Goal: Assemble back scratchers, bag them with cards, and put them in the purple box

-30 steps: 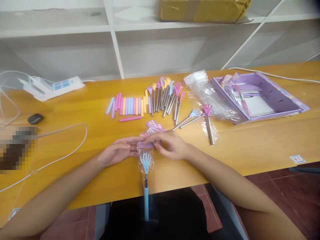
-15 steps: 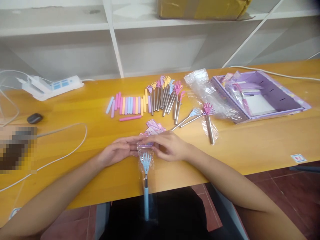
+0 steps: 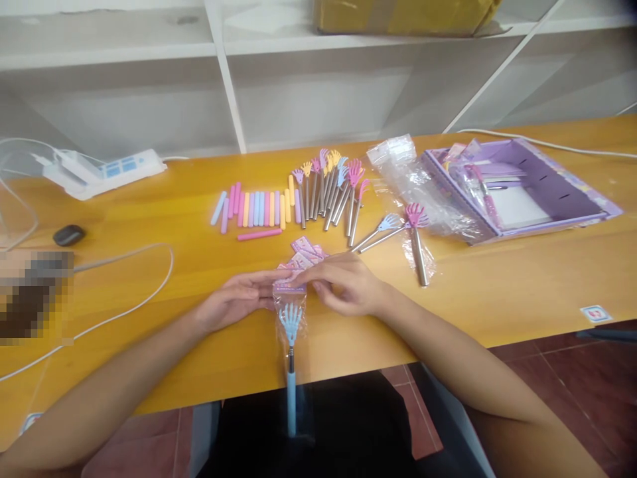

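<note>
In front of me is a clear plastic bag (image 3: 301, 355) with a purple header card (image 3: 290, 287) at its top. Inside lies a light-blue back scratcher (image 3: 290, 324), its handle reaching past the table edge over my lap. My left hand (image 3: 239, 297) holds the bag's top left edge, its fingers running along and partly behind it. My right hand (image 3: 346, 284) is open at the other side; its index finger reaches onto the card while the thumb stays apart. Several pink and purple cards (image 3: 304, 251) lie just beyond the fingers, partly covered by my right hand.
Coloured handle tubes (image 3: 259, 209) lie in a row, beside several metal-stemmed back scratchers (image 3: 328, 189). Farther right are a bagged pink scratcher (image 3: 417, 242), empty plastic bags (image 3: 423, 189) and a purple box (image 3: 562, 222). A power strip (image 3: 124, 174), mouse (image 3: 70, 235) and cable (image 3: 172, 269) occupy the left.
My right hand has shifted slightly right and its thumb has come away from the bag, showing more of the purple card. The left hand and the bagged back scratcher stay in place.
</note>
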